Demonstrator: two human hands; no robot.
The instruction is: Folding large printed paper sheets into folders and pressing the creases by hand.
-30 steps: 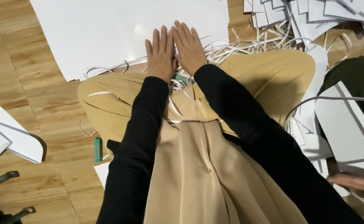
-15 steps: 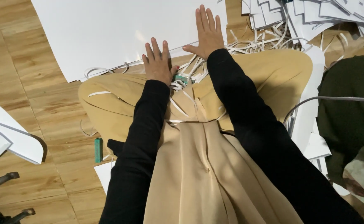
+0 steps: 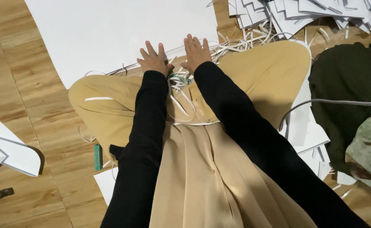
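1. Wooden floor boards are seen under everything, and a large white sheet is spread on them, just ahead of the fingertips.
2. The left hand is laid flat on the near edge of the sheet, with its fingers spread and nothing gripped.
3. The right hand is laid flat just beside it, fingers straight and open, nothing held.
4. Thin white paper strips are piled under the wrists and beyond the right fingers, so much trimming appears to be done already.
5. A heap of cut white pieces is seen further beyond the right fingers.
6. The big sheet looks uncut, so most of it is judged to be left.
7. A green cutter lies on the floor, well behind the left fingers, untouched.
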